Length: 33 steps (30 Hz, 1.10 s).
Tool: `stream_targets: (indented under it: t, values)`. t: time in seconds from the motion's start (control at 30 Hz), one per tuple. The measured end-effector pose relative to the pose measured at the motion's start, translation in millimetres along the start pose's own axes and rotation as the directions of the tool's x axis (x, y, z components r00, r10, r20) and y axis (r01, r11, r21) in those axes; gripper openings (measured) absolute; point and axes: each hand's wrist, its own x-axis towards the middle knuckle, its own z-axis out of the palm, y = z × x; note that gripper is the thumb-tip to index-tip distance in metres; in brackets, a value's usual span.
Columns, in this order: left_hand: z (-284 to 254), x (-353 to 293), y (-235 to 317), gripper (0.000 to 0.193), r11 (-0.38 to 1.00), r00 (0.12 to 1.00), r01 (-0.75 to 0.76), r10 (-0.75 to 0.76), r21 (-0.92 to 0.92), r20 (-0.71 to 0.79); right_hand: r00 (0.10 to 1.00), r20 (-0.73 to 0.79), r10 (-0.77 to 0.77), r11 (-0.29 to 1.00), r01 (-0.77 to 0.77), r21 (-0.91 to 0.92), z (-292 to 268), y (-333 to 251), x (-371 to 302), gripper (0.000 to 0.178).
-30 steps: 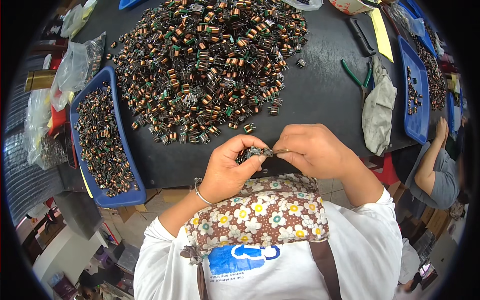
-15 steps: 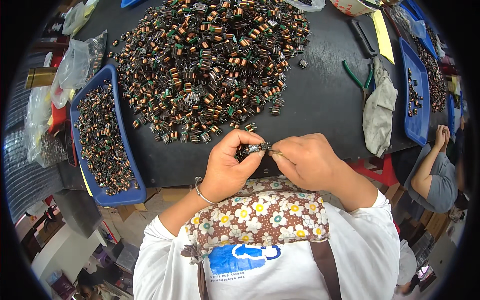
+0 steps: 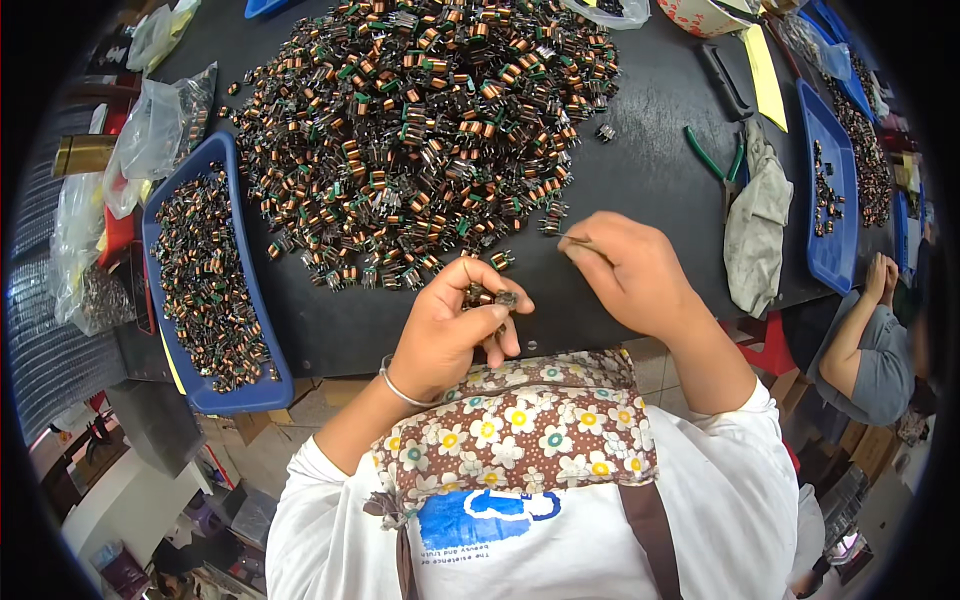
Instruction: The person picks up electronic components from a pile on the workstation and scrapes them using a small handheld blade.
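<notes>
My left hand (image 3: 438,335) is closed on small wire-wound coils with dark cores. One coil (image 3: 508,299) pokes out at the thumb and fingertips, and the others are partly hidden in the palm. To its right, my right hand (image 3: 640,275) pinches a thin dark metal tool (image 3: 580,241). Its exact kind is too small to make out, and it stands apart from the coils in my left hand. Just beyond both hands lies a large heap of copper-wound coils (image 3: 400,150) with metal pins and bits of green, spread over the black tabletop (image 3: 640,160).
At left stands a blue tray (image 3: 277,395) full of coils, with plastic bags (image 3: 155,130) behind it. Toward the right lie green-handled pliers (image 3: 708,155), a grey cloth (image 3: 757,240) and another blue tray (image 3: 835,270) holding a few coils. A co-worker's arm (image 3: 850,330) shows far right.
My right hand has drawn away from the left, up and to the right, taking the thin tool off the coil. My left hand has turned slightly, its lower fingers now showing.
</notes>
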Motion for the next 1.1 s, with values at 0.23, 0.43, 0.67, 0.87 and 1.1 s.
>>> stream_targets:
  t: [0.23,0.43,0.67,0.87,1.1]
  values:
    - [-7.9,1.6,-4.2,0.01,0.918,0.97,0.136,-0.048,-0.372,0.237,0.998,-0.065,0.004,0.97,-0.02,-0.242,12.7,0.1,12.0,0.022]
    - [-0.7,3.3,3.6,0.022,0.951,0.972,0.234,-0.223,-0.204,0.076,1.0,0.011,-0.006,1.0,0.006,0.015,7.0,1.3,9.1,0.02]
    - [7.7,6.7,0.3,0.024,0.965,0.972,0.207,-0.185,-0.16,0.143,0.974,0.224,-0.02,0.87,-0.093,0.484,-0.6,-7.9,5.8,0.021]
    - [7.1,3.2,-1.0,0.017,0.99,0.99,0.136,-0.135,-0.02,0.046,0.992,-0.128,-0.004,1.0,0.001,-0.024,6.9,14.0,14.9,0.017]
    - [10.5,-4.7,-3.2,0.016,0.981,0.999,0.005,0.003,0.193,-0.037,1.0,-0.026,0.01,0.998,-0.012,-0.068,11.6,4.9,5.2,0.017]
